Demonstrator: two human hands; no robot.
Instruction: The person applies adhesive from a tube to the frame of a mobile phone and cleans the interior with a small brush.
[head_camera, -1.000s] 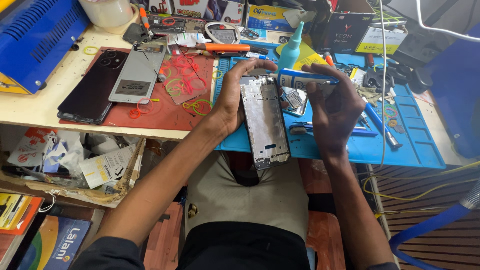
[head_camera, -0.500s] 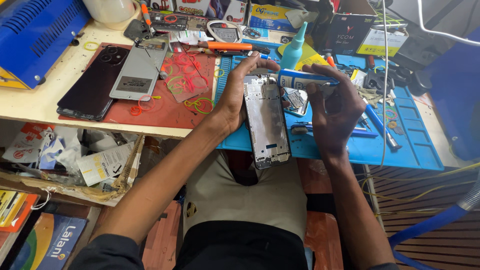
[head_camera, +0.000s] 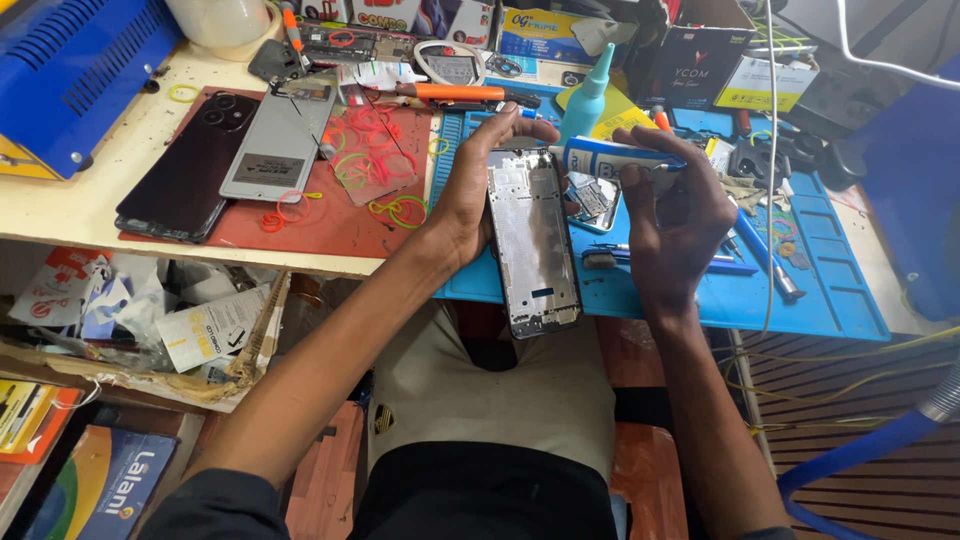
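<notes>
Clearly we were working over the desk (head_camera: 120, 215), where the blue work mat (head_camera: 830, 300) carried most of the tools and the red mat (head_camera: 330, 215) to its left held a dark phone (head_camera: 185, 165), a grey back panel (head_camera: 275, 150) and loose rubber bands (head_camera: 395, 210). Our phone frame (head_camera: 530, 235) stood tilted on the near edge of the blue mat, its lower end hanging past the desk edge towards our lap. Our left hand (head_camera: 475, 185) was wrapped around the frame's left side, fingers curled over its top corner, thumb along the edge. Our right hand (head_camera: 670, 215) was closed on a white and blue glue tube (head_camera: 610, 158), which lay almost level, its nozzle end touching or just beside the frame's upper right corner; we could not tell which.

To do this well, we judged that the left hand should keep the frame steady and tilted towards us, while the right hand squeezed gently and drew the nozzle along the rim in one thin, even line. Too much pressure would likely flood the inner parts. A teal bottle (head_camera: 588, 98) stood just behind the tube.
</notes>
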